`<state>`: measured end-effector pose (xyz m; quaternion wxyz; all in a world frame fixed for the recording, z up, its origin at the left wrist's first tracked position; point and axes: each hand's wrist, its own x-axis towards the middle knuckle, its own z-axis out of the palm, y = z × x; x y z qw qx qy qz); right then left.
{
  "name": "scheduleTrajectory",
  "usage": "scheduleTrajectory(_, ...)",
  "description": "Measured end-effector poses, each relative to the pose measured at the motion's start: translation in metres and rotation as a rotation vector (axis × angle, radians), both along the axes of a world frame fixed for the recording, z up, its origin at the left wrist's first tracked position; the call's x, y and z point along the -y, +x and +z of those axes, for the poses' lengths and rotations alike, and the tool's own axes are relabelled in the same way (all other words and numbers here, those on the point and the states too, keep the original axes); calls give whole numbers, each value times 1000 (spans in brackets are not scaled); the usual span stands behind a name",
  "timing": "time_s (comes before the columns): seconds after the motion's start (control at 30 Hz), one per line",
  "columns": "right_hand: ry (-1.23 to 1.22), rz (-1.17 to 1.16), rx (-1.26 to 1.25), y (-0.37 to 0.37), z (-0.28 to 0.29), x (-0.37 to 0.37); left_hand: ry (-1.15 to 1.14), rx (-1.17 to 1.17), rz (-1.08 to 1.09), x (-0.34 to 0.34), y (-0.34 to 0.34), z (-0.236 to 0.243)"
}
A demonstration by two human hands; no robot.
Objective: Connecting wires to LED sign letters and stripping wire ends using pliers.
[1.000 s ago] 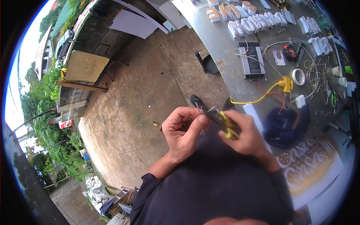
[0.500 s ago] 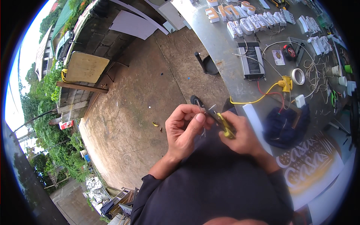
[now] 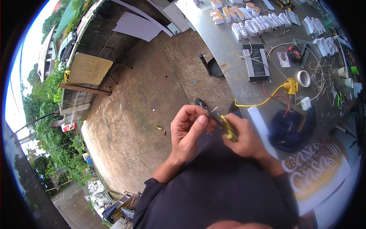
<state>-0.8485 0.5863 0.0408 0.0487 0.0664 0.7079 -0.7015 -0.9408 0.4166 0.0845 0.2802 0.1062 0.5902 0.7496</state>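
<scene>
My right hand (image 3: 246,135) is closed round a pair of yellow-handled pliers (image 3: 229,130), whose dark jaws point up and left toward my other hand. With thumb and fingers pinched together, my left hand (image 3: 188,128) holds a thin pale wire (image 3: 209,133). A loose end of it hangs below the fingertips, and a short light piece sticks up by the plier jaws. Whether the jaws bite on the wire is too small to make out. Both hands are in front of my dark shirt, above the floor, left of the table edge.
The metal table (image 3: 232,61) at right bears white block letters (image 3: 259,24), a power supply (image 3: 255,63), a yellow socket (image 3: 291,86), a tape roll (image 3: 303,78), a tape measure (image 3: 294,53) and tangled cable (image 3: 322,76). Dark blue cloth (image 3: 291,129) and a printed sheet (image 3: 320,171) lie nearer.
The view has shifted slightly. Both hands stay close together with the same grip; the wire and the pliers' tip have moved only a little.
</scene>
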Motion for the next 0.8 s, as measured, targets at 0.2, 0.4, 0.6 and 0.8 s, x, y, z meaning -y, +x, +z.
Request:
scheduleTrajectory(0.2, 44, -39, -36, -1, -1, 2, -109, -39, 8, 0, 2, 3)
scheduleTrajectory(0.4, 135, 4, -55, 2, -4, 4, -269, -95, -96, 10, 3, 9)
scheduleTrajectory(0.6, 160, -19, -115, 11, -11, 13, -210, 67, -168, 25, 10, 14)
scheduleTrajectory(0.8, 99, 61, -114, 20, -19, 23, -414, -437, -355, 41, -3, 14)
